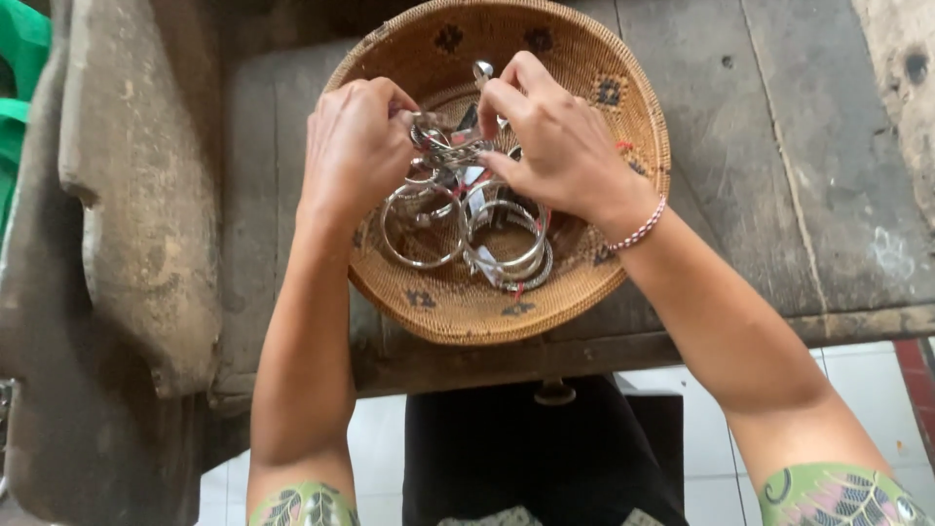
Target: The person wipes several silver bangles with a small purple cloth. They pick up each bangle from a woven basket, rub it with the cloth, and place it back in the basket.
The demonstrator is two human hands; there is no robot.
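A round woven basket (pixel 458 312) with dark flower marks sits on a worn wooden bench. Inside it lie several silver bangles (pixel 421 222) and smaller silver pieces with red tags. My left hand (pixel 355 146) and my right hand (pixel 555 136) meet over the basket's middle, both pinching one tangled silver piece (pixel 446 146) held between their fingertips. A further silver bangle (pixel 506 239) rests below my right hand. A beaded bracelet (pixel 641 232) circles my right wrist.
The grey wooden bench top (pixel 779 146) spreads to the right of the basket. A thick worn wooden block (pixel 136 195) runs along the left. A green plastic item (pixel 19 58) shows at the far left. White floor tiles (pixel 857 390) lie below the bench edge.
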